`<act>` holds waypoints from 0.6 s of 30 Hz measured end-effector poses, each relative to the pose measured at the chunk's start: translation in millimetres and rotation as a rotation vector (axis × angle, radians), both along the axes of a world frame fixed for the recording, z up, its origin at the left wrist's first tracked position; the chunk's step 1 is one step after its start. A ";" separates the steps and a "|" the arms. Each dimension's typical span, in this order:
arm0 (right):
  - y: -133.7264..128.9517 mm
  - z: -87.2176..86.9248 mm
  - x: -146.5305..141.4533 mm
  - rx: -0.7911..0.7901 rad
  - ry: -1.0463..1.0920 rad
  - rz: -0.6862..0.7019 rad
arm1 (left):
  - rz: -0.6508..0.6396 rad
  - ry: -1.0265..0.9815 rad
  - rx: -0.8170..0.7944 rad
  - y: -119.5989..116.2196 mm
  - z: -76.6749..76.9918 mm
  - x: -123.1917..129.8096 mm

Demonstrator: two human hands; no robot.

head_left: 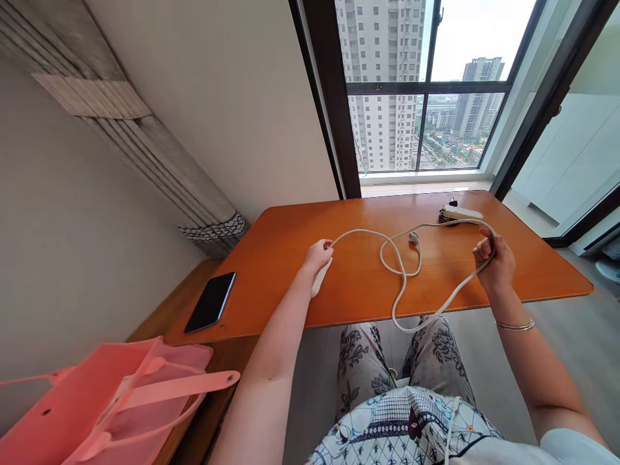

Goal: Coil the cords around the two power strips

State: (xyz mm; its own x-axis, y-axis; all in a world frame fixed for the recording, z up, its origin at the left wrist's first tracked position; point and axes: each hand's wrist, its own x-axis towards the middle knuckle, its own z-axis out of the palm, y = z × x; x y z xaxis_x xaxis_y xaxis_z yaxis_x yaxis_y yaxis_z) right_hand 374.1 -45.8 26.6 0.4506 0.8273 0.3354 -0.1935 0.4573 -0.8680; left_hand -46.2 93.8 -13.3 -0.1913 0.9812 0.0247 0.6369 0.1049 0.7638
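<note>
My left hand [317,256] is closed around one end of a long white power strip [320,280], most of which is hidden behind the hand and forearm. From this end a white cord [361,230] runs out, crosses itself in a loose loop, and dips past the table's near edge. The cord's plug [413,237] lies inside the loop on the tabletop. My right hand [498,263] grips a bend of the same cord, raised over the right part of the table.
The orange-brown table [285,242] stands before a window. A black phone [211,302] lies at its left end. A second white power strip [462,212] with a black plug and cord is at the back right. A pink bag [121,387] sits at the lower left.
</note>
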 end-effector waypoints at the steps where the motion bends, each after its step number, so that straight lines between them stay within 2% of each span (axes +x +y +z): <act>1: -3.1 3.1 11.0 0.039 0.040 -0.068 | 0.025 -0.044 -0.007 0.4 4.2 -6.1; 4: -15.5 5.9 47.6 0.132 0.178 -0.272 | 0.091 -0.169 -0.006 -2.1 21.0 -27.1; 7: -31.3 1.1 79.9 0.179 0.288 -0.450 | 0.146 -0.267 0.008 -10.0 38.2 -46.1; 11: -47.4 -12.8 99.4 0.108 0.223 -0.584 | 0.194 -0.515 0.054 -23.1 52.6 -58.8; 14: -50.0 -28.2 99.6 0.015 0.119 -0.628 | 0.101 -0.628 0.069 -32.9 59.5 -58.3; 18: -47.8 -50.2 102.3 -0.181 0.031 -0.726 | -0.155 -0.550 0.044 -44.8 71.7 -49.1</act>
